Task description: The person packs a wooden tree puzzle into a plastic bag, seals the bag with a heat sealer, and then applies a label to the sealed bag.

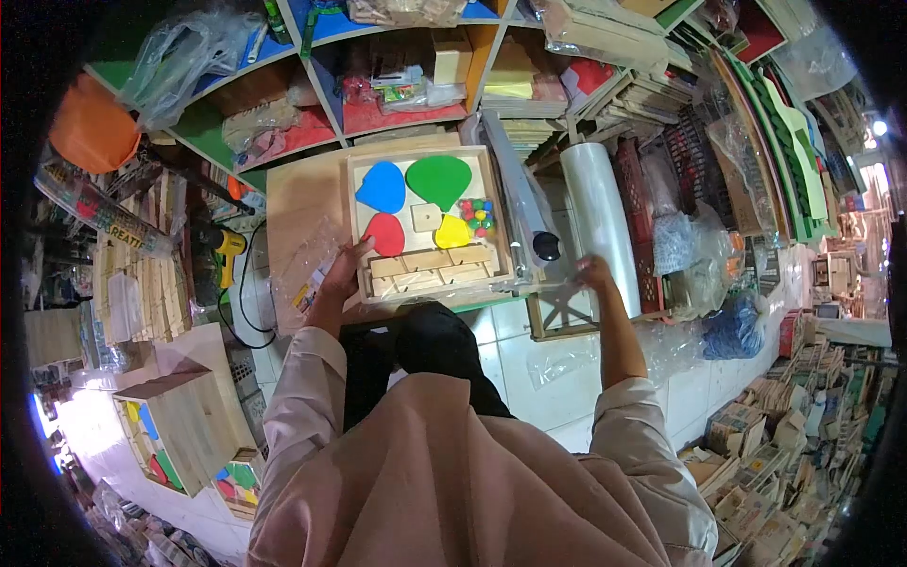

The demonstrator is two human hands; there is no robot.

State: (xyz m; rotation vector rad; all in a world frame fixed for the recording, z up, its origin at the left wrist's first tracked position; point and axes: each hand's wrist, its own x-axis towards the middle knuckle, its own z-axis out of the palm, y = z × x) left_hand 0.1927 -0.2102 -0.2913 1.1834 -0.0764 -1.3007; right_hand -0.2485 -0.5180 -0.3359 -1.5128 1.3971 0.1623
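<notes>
A shallow wooden tray lies on the table in front of me. In it are a blue shape, a green shape, a red shape and a yellow shape. A small wooden block with a hole, a bundle of colored beads and wooden strips share the tray. My left hand is closed over its left edge, fingertips by the red shape. To the right of the tray, my right hand is pinched on what looks like clear plastic film.
A long grey sealer-like device stands right of the tray, beside a large roll of clear film. Loose clear plastic lies at the table's left. Shelves rise behind. A yellow drill hangs at left.
</notes>
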